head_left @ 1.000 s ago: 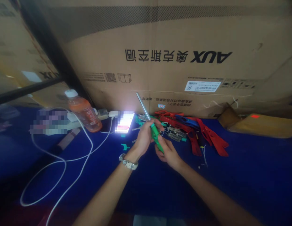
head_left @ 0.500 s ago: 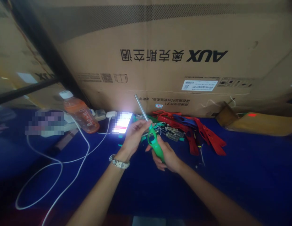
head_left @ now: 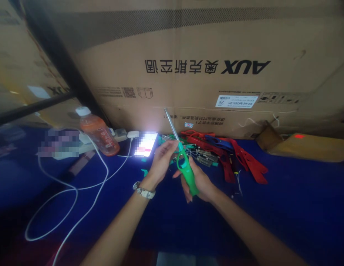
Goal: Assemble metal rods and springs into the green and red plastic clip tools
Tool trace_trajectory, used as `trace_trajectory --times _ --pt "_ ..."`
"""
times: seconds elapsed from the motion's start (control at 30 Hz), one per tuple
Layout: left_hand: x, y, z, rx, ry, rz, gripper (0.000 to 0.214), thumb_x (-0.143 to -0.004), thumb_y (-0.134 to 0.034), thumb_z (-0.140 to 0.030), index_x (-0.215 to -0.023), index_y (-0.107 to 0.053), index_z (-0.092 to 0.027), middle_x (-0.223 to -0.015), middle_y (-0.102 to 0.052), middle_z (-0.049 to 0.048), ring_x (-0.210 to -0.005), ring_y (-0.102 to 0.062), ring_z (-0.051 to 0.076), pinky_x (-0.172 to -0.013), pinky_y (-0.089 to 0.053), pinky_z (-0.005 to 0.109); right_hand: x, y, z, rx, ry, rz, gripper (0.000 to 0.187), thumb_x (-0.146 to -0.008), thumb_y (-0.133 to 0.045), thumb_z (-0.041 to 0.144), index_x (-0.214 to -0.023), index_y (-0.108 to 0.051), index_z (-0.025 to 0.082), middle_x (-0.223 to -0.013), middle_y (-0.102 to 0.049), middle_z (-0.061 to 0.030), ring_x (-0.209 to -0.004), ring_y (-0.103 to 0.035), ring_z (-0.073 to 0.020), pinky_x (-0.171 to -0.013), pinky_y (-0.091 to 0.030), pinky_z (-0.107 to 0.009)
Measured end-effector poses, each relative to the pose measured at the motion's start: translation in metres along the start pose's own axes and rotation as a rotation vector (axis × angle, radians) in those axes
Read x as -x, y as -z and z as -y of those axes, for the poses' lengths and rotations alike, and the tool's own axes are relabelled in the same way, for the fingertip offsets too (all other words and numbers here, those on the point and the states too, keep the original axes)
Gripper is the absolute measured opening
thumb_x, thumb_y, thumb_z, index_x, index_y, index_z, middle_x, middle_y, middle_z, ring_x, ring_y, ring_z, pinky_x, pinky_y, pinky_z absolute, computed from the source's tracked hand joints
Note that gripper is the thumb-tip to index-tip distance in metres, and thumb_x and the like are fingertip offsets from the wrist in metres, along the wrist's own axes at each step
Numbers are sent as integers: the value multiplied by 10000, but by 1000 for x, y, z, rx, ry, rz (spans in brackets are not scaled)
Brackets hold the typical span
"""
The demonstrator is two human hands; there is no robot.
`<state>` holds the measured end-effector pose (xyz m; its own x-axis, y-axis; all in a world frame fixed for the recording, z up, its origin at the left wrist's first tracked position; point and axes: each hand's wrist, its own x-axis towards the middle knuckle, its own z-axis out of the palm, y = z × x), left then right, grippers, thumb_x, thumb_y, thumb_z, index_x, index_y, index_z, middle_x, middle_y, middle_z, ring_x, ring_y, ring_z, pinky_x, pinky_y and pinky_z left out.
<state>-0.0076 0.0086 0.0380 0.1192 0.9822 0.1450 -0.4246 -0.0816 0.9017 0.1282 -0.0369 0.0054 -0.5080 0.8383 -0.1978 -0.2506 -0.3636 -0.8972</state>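
A long-necked gas lighter (head_left: 188, 175) with a green body and a slim metal tube (head_left: 171, 123) is held up at the centre, its tube tilted up and to the left. Around the green handle, from the right, my right hand (head_left: 201, 183) is closed. My left hand (head_left: 162, 157), wearing a wristwatch (head_left: 144, 191), pinches the lighter where tube meets body. Just behind lie several small clear-and-metal parts with thin wires (head_left: 206, 157). Red lighter shells (head_left: 251, 166) and a blue one (head_left: 219, 142) are piled to their right.
A lit phone (head_left: 145, 144) stands behind my left hand. An orange drink bottle (head_left: 98, 133) leans at the left beside looping white cables (head_left: 74, 190). A large cardboard box (head_left: 174, 44) walls off the back of the blue table (head_left: 166, 221). A yellowish packet (head_left: 310, 147) lies at the right.
The whole view has shifted slightly. The lighter stays in both hands, and its green body shows a little more. My left fingertips sit slightly more to the side of the tube's base.
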Motion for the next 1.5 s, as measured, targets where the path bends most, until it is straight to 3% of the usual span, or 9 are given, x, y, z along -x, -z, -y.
trace_trajectory --times 0.33,0.53,0.73,1.0,1.17,1.27,1.37,1.43,1.5 --pt "5 -3 -3 6 7 71 309 -758 -823 -402 -795 -607 -183 -729 -641 -17 -701 -593 119 -676 -464 224 -1 1 -2 40 -110 -31 812 -826 -313 870 -618 -614 146 -373 -519 -4 -310 -527 -151 -345 -493 -274" --pt "7 -7 1 -37 -54 81 286 -742 -832 -368 -764 -618 -180 -707 -606 -29 -708 -575 109 -700 -452 219 -3 -1 -5 17 -14 -99 693 -881 -353 776 -522 -502 202 -294 -376 55 -215 -313 -90 -250 -347 -216" --pt "9 -8 1 -66 -52 82 259 -748 -823 -387 -777 -679 -173 -782 -654 7 -721 -560 114 -709 -449 224 -5 -5 -4 59 34 -180 678 -895 -340 753 -486 -444 222 -296 -391 39 -209 -333 -101 -233 -309 -218" --pt "9 -7 1 -68 -29 94 287 -764 -806 -441 -789 -710 -172 -773 -657 15 -744 -575 133 -738 -451 235 -3 -5 -2 99 45 -193 696 -892 -319 769 -495 -457 215 -286 -383 38 -204 -329 -96 -234 -277 -203" --pt "10 -2 -3 -150 53 338 288 -837 -734 -456 -916 -762 -180 -921 -719 71 -894 -649 201 -871 -470 300 1 -3 3 -88 -37 -49 645 -918 -281 742 -575 -450 223 -289 -347 68 -208 -265 -91 -232 -243 -192" --pt "8 1 -2 -198 54 367 240 -807 -775 -395 -915 -772 -181 -902 -727 69 -858 -655 192 -838 -483 299 4 -5 8 -157 -95 33 622 -917 -270 749 -652 -470 222 -318 -364 82 -218 -254 -86 -245 -261 -192" --pt "5 2 2 -192 24 262 211 -799 -785 -378 -860 -770 -177 -832 -722 52 -768 -639 161 -777 -493 281 5 -6 10 -95 20 -117 642 -891 -273 780 -742 -521 207 -403 -516 34 -286 -457 -128 -329 -433 -245" --pt "4 3 4 -180 -1 195 196 -801 -786 -369 -847 -764 -180 -811 -716 35 -731 -624 141 -746 -492 266 6 -5 9 53 220 -283 608 -885 -357 764 -847 -559 192 -550 -648 -11 -414 -605 -156 -440 -530 -271" --pt "3 3 5 -170 -22 144 190 -798 -792 -362 -840 -758 -180 -793 -708 22 -717 -612 129 -725 -490 254 7 -2 8 270 403 -406 513 -893 -474 696 -951 -575 197 -686 -709 -23 -485 -654 -150 -485 -552 -256"
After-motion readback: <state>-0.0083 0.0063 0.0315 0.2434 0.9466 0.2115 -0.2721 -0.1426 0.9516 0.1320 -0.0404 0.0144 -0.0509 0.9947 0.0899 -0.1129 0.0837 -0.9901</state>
